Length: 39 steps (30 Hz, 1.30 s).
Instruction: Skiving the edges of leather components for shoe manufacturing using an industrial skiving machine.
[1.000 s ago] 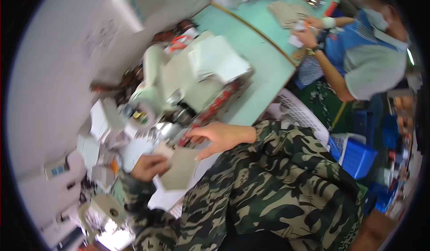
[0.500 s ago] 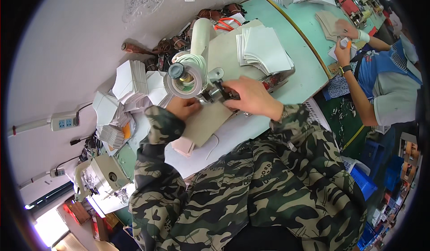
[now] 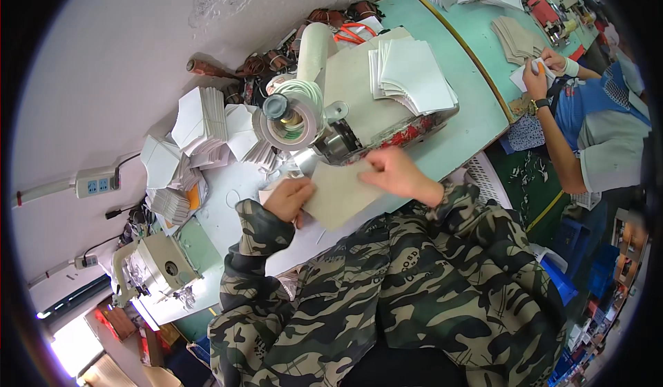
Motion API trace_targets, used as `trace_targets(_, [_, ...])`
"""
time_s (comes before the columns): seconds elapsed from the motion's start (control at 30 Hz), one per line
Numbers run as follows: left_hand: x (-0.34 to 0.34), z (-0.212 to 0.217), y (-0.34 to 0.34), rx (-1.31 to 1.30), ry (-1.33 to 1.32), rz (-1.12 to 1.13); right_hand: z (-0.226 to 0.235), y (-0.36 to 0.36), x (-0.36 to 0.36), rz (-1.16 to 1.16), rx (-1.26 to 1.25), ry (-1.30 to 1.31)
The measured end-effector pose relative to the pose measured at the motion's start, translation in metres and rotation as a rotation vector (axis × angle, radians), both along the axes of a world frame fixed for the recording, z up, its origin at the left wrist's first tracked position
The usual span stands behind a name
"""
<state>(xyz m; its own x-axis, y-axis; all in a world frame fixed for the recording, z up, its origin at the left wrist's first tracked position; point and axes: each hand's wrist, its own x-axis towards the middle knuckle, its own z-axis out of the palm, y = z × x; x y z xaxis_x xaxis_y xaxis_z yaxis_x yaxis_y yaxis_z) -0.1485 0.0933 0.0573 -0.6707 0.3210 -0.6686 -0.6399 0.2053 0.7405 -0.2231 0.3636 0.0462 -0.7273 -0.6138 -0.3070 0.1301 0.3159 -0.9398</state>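
- At the tabletop (image 3: pixel 476 121), close under the machine's tape reel (image 3: pixel 290 114): beige card sheet (image 3: pixel 342 190) lying flat, upper edge tucked against the metal roller head (image 3: pixel 338 142).
- Left hand (image 3: pixel 289 199) curled over the sheet's near left corner, thumb and fingers pinching that corner.
- Right hand (image 3: pixel 394 174) pressed flat on the sheet's upper right part, fingers spread toward the roller head, palm down, not clenched.
- Stack of white cut pieces (image 3: pixel 411 76) resting on the machine's flat top, fanned and overhanging its right edge.
- More white folded pieces (image 3: pixel 200 121) heaped to the left by the wall; power strip (image 3: pixel 97 180) on the wall beyond.
- Second person (image 3: pixel 587 124) seated at the far right, hands busy with a white piece, well apart from the sheet.
- Risk, judged: right fingertips sit very near the roller head; a slip forward could catch them.
- Risk, judged: sheet held at only one corner and one flat press; uneven push could skew it against the head and feed crooked.
- Risk, judged: fanned white stack looks loosely balanced; vibration or a nudge from the right forearm could slide pieces onto the sheet.
- Risk, judged: camouflage sleeve cuff (image 3: pixel 259 225) loose near the sheet's edge; could drag it off line.
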Motion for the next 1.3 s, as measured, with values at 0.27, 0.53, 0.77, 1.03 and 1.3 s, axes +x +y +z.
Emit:
trace_targets(0.27, [-0.064, -0.003, 0.012, -0.478, 0.65, -0.285, 0.002, 0.005, 0.022, -0.108, -0.069, -0.412])
trace_targets(0.53, [-0.033, -0.022, -0.043, -1.215, 0.559, -0.346, 0.082, 0.064, -0.053, -0.413, 0.151, 1.082])
trace_targets(0.77, [0.039, -0.066, -0.054, -1.296, 0.439, -0.532, 0.054, 0.051, -0.032, -0.17, 0.301, 0.946])
trace_targets(1.03, [0.048, -0.072, -0.072, -1.38, 0.969, -0.45, 0.027, 0.013, 0.004, 0.079, 0.016, 0.456])
trace_targets(1.3, [-0.042, 0.04, -0.029, -0.3, 0.29, -0.367, 0.033, 0.003, -0.008, 0.1, 0.026, 0.366])
